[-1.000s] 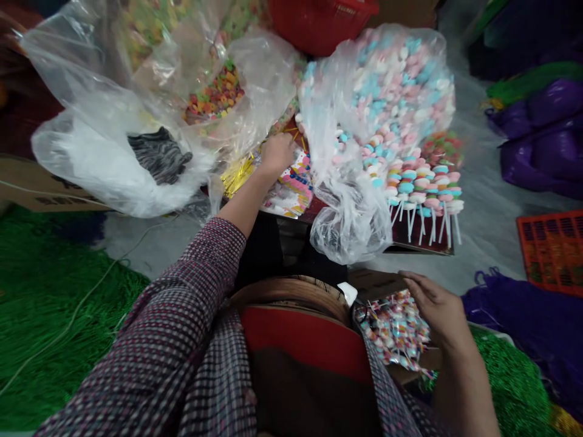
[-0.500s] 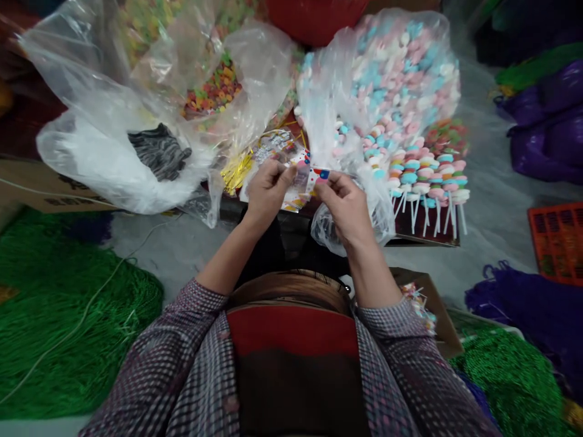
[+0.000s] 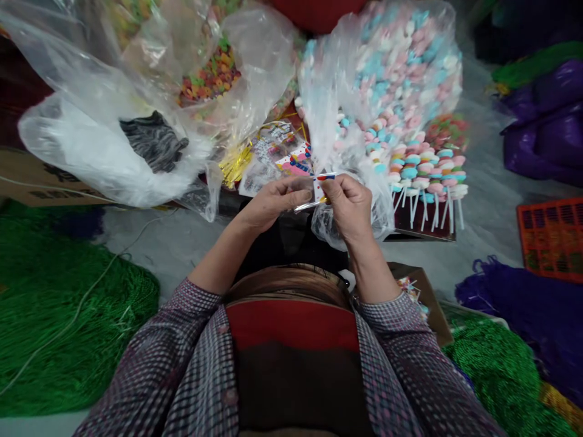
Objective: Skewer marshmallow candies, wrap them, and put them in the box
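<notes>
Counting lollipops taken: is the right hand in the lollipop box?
No, the right hand and left hand pinch a small clear bag.

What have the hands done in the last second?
The left hand came back from the pile of printed bags, the right hand left the lollipop box, and both now pinch one small clear bag. The big candy bags and green beads stayed put.

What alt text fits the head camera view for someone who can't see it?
A left hand and right hand pinch a small clear printed bag between them. Beyond lie clear sacks of pastel lollipops and colourful ring candies; green bead strands pile at the left.
</notes>
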Tool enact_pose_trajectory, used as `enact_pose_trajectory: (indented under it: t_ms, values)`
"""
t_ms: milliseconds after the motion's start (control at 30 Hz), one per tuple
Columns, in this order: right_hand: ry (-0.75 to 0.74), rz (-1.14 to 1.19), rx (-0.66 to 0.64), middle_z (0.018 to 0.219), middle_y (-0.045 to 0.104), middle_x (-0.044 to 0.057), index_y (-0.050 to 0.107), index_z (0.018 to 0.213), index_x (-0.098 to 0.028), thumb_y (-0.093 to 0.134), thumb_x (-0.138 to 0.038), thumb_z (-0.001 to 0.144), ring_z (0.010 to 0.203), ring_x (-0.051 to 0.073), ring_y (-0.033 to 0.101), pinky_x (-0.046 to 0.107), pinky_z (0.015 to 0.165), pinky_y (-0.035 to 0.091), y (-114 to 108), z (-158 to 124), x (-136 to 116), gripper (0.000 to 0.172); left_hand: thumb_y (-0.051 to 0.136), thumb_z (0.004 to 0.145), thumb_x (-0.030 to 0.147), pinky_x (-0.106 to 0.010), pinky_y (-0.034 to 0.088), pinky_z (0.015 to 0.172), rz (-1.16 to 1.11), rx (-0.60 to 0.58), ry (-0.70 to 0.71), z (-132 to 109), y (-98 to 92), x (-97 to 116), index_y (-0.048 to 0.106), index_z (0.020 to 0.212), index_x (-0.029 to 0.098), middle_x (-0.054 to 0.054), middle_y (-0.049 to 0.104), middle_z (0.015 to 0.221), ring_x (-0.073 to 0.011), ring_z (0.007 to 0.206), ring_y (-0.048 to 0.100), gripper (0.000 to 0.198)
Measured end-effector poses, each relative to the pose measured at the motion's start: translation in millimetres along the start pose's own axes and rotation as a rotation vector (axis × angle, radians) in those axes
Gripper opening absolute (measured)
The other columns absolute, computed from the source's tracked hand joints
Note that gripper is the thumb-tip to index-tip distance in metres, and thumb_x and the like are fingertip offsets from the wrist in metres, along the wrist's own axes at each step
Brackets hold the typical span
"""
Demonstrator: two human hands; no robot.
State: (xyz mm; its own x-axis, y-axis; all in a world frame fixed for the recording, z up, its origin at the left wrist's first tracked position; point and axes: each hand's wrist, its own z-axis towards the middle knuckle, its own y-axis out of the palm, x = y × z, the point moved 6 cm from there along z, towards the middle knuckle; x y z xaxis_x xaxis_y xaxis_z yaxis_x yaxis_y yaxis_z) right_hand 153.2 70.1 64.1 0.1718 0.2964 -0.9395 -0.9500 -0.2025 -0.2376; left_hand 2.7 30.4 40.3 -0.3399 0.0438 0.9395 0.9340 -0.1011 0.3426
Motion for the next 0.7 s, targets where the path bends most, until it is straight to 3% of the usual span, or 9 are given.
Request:
enact_pose_trajectory:
  t_ms: [100, 233, 367, 533, 700]
  values:
    - [0.0, -0.005, 0.012, 0.058, 0.045, -0.006, 0.055, 0.061, -0.02, 0.066, -0.065, 0.087, 0.057, 0.009, 0.039, 0.026, 0.059, 0.035, -7.1, 0.1, 0.4, 0.053, 0.089, 0.069, 0.049, -0.027, 0.051, 0.077, -0.009, -0.002, -0.019, -1.0, -1.0, 3.2, 0.072, 0.079, 0.019, 0.0, 0.07, 0.082, -0.0123, 0.078, 0.063, 0.036]
    - [0.05, 0.05, 0.041, 0.06, 0.049, -0.006, 0.06, 0.064, -0.021, 0.072, -0.063, 0.083, 0.059, 0.008, 0.042, 0.025, 0.06, 0.037, -13.1, 1.8, 9.5, 0.048, 0.089, 0.069, 0.052, -0.027, 0.051, 0.078, 0.05, 0.02, 0.034, -1.7, -3.6, 6.3, 0.069, 0.077, 0.019, 0.0, 0.071, 0.085, -0.0124, 0.08, 0.064, 0.039]
    - [0.108, 0.196, 0.0, 0.069, 0.057, -0.005, 0.065, 0.073, -0.021, 0.078, -0.065, 0.074, 0.063, 0.009, 0.049, 0.025, 0.063, 0.042, -6.1, 2.0, 20.6, 0.045, 0.08, 0.073, 0.065, -0.024, 0.042, 0.063, 0.253, 0.098, 0.122, -2.4, -8.4, 5.9, 0.062, 0.071, 0.019, 0.004, 0.057, 0.064, -0.0088, 0.061, 0.05, 0.05]
    - [0.099, 0.058, 0.085, 0.055, 0.045, -0.007, 0.052, 0.06, -0.021, 0.07, -0.068, 0.082, 0.054, 0.008, 0.039, 0.025, 0.055, 0.034, -6.0, -4.5, 27.6, 0.055, 0.063, 0.087, 0.069, -0.026, 0.032, 0.057, 0.516, 0.185, 0.153, -6.7, -13.5, 4.6, 0.055, 0.065, 0.02, 0.004, 0.051, 0.057, -0.0088, 0.056, 0.041, 0.054]
    - [0.137, 0.029, 0.138, 0.052, 0.033, -0.006, 0.04, 0.053, -0.022, 0.063, -0.078, 0.081, 0.052, 0.009, 0.032, 0.025, 0.051, 0.031, -6.7, -7.7, 33.9, 0.066, 0.058, 0.091, 0.065, -0.026, 0.031, 0.054, 0.528, 0.224, 0.117, -7.4, -15.9, -4.7, 0.054, 0.067, 0.021, 0.005, 0.045, 0.054, -0.0094, 0.053, 0.039, 0.05]
